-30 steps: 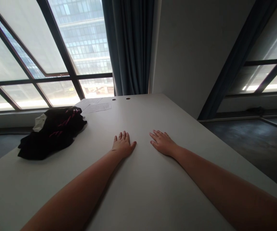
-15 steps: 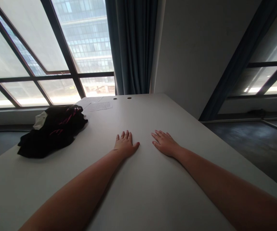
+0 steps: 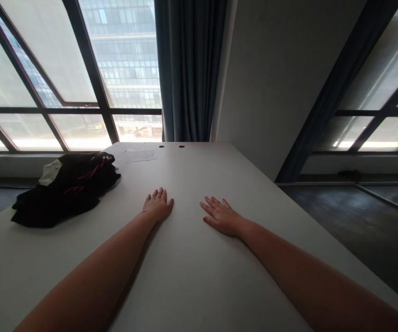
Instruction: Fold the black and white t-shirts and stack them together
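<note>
Both arms reach forward over a white table (image 3: 185,276). My left hand (image 3: 157,206) lies flat on the tabletop, fingers apart, holding nothing. To its right, my right hand (image 3: 222,216) also rests palm down with spread fingers and nothing in it. Bare tabletop separates the two hands. Left of my left hand, and not touched by it, is a crumpled black garment (image 3: 63,198) with pink markings and a white patch at its upper left. Its folds hide what kind of clothing it is.
Sheets of paper (image 3: 138,157) lie at the table's far left, near two dark round holes (image 3: 181,146) in the top. Behind stand a window (image 3: 126,60), a blue-grey curtain (image 3: 192,69) and a wall (image 3: 271,69). Grey floor (image 3: 340,216) shows past the right edge.
The view has turned slightly right, so the scene sits further left. My hands look slightly farther apart from the curtain's line, still flat; the garment lies as before.
</note>
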### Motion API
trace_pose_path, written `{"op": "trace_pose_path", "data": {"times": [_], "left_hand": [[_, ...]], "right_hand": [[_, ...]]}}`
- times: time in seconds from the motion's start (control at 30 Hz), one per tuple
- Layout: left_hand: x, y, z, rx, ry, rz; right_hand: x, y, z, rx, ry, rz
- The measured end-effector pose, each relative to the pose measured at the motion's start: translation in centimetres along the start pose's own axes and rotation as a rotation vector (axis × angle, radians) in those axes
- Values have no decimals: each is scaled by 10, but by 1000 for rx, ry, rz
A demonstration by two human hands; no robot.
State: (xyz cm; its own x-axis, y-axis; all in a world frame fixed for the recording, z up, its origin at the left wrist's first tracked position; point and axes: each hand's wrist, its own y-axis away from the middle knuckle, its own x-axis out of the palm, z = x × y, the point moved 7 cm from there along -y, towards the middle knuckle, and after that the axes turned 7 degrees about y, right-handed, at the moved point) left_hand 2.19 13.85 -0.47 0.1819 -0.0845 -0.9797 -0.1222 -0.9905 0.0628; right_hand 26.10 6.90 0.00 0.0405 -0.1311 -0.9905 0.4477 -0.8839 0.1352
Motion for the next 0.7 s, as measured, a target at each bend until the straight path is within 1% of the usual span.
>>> {"op": "trace_pose_path", "data": {"times": [0.1, 0.2, 0.27, 0.37, 0.43, 0.53, 0.7], "left_hand": [[-2, -1, 7, -19, -11, -13], [1, 7, 7, 0, -34, -15], [4, 17, 7, 79, -45, -1], [9, 36, 11, 238, -34, 39], [8, 44, 16, 286, -21, 61], [5, 45, 16, 295, -18, 80], [1, 39, 9, 286, -13, 86]], "right_hand": [[-4, 2, 1, 4, -14, -1], [-7, 4, -2, -4, -34, -7], [-8, 4, -7, -2, -45, -13], [-5, 3, -15, 14, -48, -20], [-2, 0, -18, 16, -44, -16], [2, -5, -19, 28, -30, -17], [4, -11, -19, 32, -21, -55]]}}
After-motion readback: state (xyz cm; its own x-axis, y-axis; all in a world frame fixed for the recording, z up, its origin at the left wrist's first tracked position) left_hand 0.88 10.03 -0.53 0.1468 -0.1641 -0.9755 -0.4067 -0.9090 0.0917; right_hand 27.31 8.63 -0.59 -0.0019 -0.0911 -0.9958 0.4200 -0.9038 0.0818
